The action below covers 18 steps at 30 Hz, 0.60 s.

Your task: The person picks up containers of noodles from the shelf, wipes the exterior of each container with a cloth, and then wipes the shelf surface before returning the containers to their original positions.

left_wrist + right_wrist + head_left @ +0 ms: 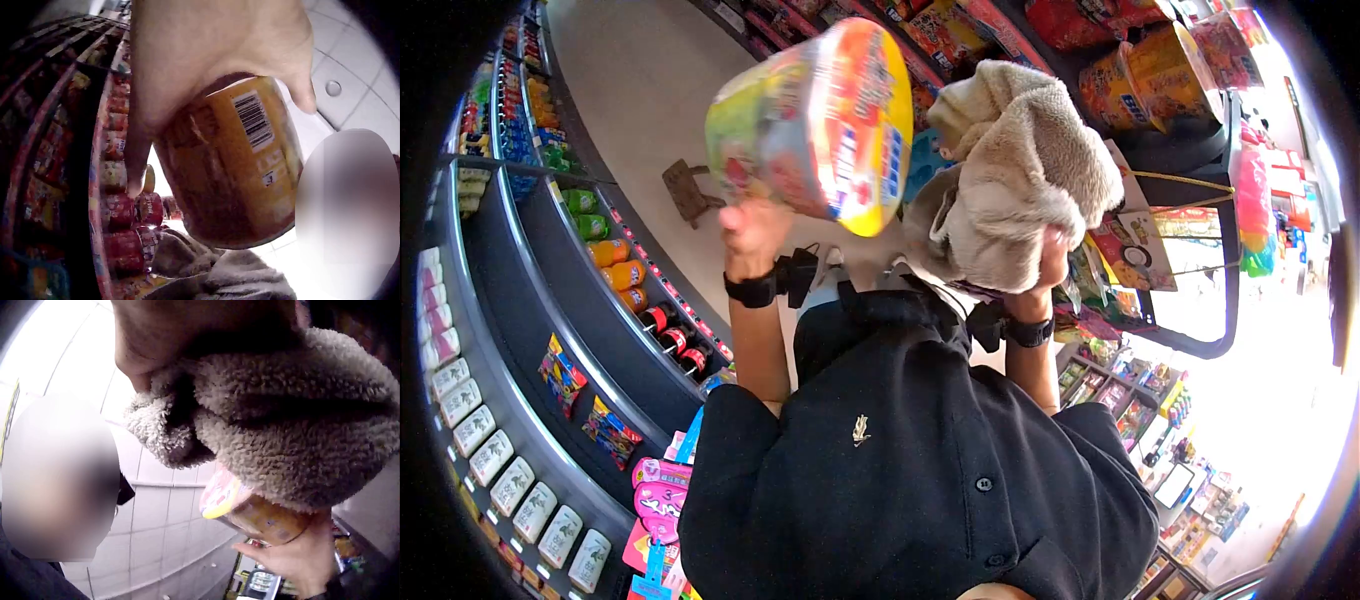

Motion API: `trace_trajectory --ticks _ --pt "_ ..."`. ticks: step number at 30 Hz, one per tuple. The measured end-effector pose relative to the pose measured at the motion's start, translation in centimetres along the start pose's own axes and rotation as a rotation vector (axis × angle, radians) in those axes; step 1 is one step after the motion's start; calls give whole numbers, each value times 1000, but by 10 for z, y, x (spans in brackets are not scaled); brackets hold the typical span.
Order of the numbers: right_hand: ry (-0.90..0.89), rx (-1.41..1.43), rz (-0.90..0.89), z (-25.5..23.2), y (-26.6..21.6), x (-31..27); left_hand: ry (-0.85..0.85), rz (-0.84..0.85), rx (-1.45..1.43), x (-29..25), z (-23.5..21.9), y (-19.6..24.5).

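Observation:
My left hand [752, 235] grips a large, colourful snack tub [810, 125] by its narrower end, and the tub is tilted with its yellow lid facing right. In the left wrist view, thumb and fingers spread round the tub [231, 169], with a barcode on its orange-brown side. A bunched, fluffy grey-beige cloth [1025, 170] hangs from my right hand [1055, 262], just right of the tub. Folds of the cloth [281, 450] hide most of that hand's fingers in the right wrist view.
Shelves of bottles [615, 255] and white boxed goods [510, 485] curve along the left. At the upper right, similar tubs [1155, 80] sit on a shelf beside a dark-framed rack [1230, 260]. A small brown stool [688, 192] stands on the floor ahead.

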State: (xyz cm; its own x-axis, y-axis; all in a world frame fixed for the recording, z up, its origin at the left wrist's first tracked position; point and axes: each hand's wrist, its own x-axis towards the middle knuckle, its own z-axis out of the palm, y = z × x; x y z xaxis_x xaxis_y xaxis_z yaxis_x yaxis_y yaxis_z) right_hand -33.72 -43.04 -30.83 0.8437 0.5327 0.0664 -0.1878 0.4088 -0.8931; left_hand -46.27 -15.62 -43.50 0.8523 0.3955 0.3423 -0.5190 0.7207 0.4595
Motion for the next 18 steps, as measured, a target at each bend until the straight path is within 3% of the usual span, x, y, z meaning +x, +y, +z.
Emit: trace_trajectory --ticks 1,2,3,4,5,6,8,10,11,12,14,16,18 --pt "-217 -80 22 -21 -2 9 49 -70 10 0 15 6" --pt "-219 -76 22 4 -4 17 102 -143 20 1 27 11" --pt "-273 -335 -230 52 -10 25 -20 -193 -9 4 25 13" --pt "-317 -596 -487 78 -12 27 -23 -199 -5 6 21 19" --pt "-310 -595 -487 78 -10 23 41 -266 91 7 16 27" --pt "-283 -516 -398 77 -7 21 105 -326 189 7 11 36" --pt "-230 -353 -223 74 4 16 17 -340 105 4 19 42" --pt "-184 -188 -45 68 17 11 18 -6 384 21 92 37" --pt "15 -225 66 58 26 20 -70 122 465 40 123 38" --pt "11 140 184 77 12 31 -75 121 470 42 124 41" --pt "-10 214 254 99 -11 45 -157 329 1081 43 123 44" --pt "-7 305 253 87 4 44 -135 319 1031 41 127 39" --pt "5 -57 97 89 2 24 -105 312 986 32 123 37"
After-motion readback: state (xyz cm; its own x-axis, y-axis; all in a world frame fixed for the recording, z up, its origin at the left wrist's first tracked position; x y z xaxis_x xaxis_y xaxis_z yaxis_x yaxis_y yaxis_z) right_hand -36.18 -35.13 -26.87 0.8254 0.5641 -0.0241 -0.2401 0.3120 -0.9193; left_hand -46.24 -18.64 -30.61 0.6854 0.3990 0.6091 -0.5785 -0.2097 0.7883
